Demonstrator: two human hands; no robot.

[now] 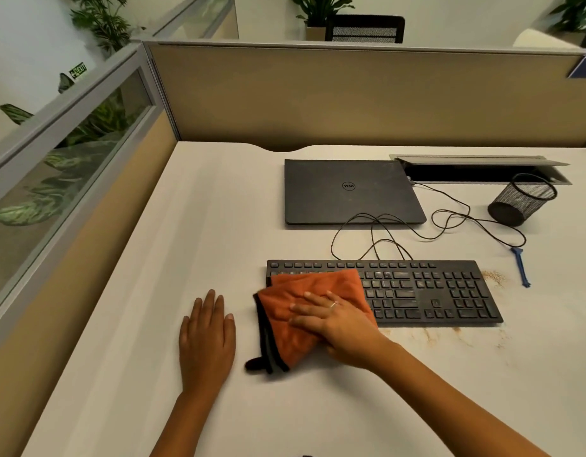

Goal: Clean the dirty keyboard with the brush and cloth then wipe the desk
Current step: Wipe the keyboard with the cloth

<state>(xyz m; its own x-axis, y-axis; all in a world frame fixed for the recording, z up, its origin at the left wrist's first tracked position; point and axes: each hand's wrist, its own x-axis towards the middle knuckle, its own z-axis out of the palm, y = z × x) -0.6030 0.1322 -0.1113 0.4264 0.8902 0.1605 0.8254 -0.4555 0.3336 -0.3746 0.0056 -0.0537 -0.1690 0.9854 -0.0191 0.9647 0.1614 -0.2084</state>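
Flatly, right hand [334, 319] presses soft orange cloth [305, 311].

Single head view, worn high, angled forward and down across the desk [199, 225], facing the partition [351, 94]; hands close below.

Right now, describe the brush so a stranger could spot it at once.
Find the black keyboard on the white desk. Just past its right end, beyond a patch of brownish crumbs, lies the brush. It is the only blue thing there, thin and stick-like, near the black mesh cup.
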